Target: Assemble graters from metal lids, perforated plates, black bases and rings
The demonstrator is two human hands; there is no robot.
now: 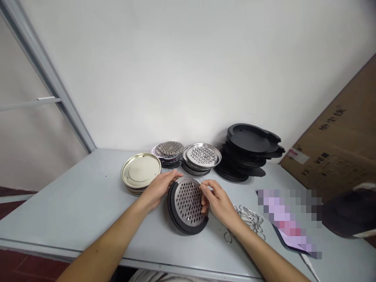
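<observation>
Slotted metal disc [189,200], round, in black holder [188,228]: on table [85,211], before stacked metal graters [203,155]; face tilted up towards wearer, holder's open side facing upper right. Left hand [161,188]: fingers extended at upper-left rim; grip cannot be told. Right hand [216,199]: thumb and forefinger pinching small pale piece [200,181], unidentifiable.

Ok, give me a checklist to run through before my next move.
1. Perforated silver metal disc inside the round black holder: ok.
2. Disc seated all round: cannot tell; the right hand covers part of its edge.
3. Left hand at the holder's upper-left edge: ok.
4. Right hand's grip: cannot tell.
5. Pile of bent silver wire pieces apart from the holder: ok.
</observation>
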